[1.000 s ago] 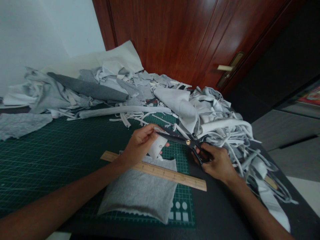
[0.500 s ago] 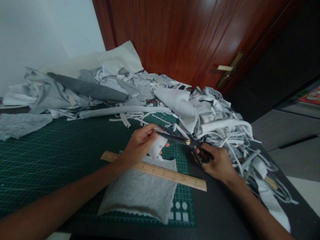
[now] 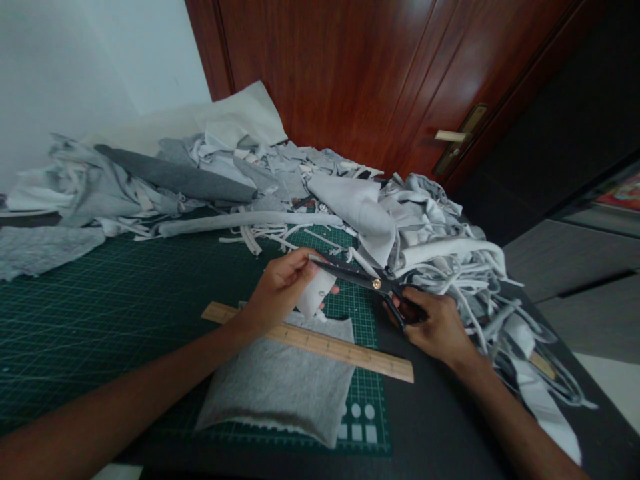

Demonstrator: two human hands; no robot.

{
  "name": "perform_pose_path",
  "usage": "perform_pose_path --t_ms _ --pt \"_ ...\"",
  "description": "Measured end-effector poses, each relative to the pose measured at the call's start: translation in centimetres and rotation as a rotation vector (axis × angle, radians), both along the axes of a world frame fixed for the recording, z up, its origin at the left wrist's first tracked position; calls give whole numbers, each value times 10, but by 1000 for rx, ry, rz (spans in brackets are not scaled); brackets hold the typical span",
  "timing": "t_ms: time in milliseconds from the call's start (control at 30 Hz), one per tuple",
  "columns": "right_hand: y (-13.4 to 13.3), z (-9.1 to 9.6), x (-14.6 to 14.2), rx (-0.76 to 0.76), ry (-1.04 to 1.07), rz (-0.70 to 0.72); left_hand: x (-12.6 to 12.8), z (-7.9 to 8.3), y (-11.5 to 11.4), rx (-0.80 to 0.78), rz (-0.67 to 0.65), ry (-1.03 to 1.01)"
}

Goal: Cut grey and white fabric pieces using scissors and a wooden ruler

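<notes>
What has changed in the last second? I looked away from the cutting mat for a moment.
The scissors in the right hand have opened very slightly, their blade tips moving a little apart beside the white cloth piece held in the left hand. Nothing was taken up or let go. The ruler, gray cloth, cutting mat and scrap pile stayed as they were.

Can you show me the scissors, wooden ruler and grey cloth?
Scissors [image 3: 376,284]: head view, on the pivot screw.
Wooden ruler [image 3: 345,351]: head view, on its middle.
Grey cloth [image 3: 275,387]: head view, on its middle.
</notes>
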State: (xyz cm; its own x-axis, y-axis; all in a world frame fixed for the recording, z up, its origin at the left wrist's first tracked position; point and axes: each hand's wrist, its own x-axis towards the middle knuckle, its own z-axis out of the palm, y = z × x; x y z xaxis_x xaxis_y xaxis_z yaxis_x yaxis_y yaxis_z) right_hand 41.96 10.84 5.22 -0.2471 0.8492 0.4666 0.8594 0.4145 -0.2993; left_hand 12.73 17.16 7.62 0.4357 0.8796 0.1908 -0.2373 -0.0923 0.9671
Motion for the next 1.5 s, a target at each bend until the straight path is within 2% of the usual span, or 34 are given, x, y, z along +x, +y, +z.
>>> perform_pose_path --t_ms 433,667,900,1133,1500 --pt "0 6 -2 11 142 -61 2 6 -3 7 20 28" --pt "-1 6 -6 54 56 -21 2 2 0 14 26 41" --pt "0 6 -4 64 -48 -6 -1 0 2 114 42 74" --pt "-1 11 -4 111 -73 -2 -1 1 2 94 22 50" --pt "-1 11 -4 49 -73 -10 -2 3 0 57 23 51"
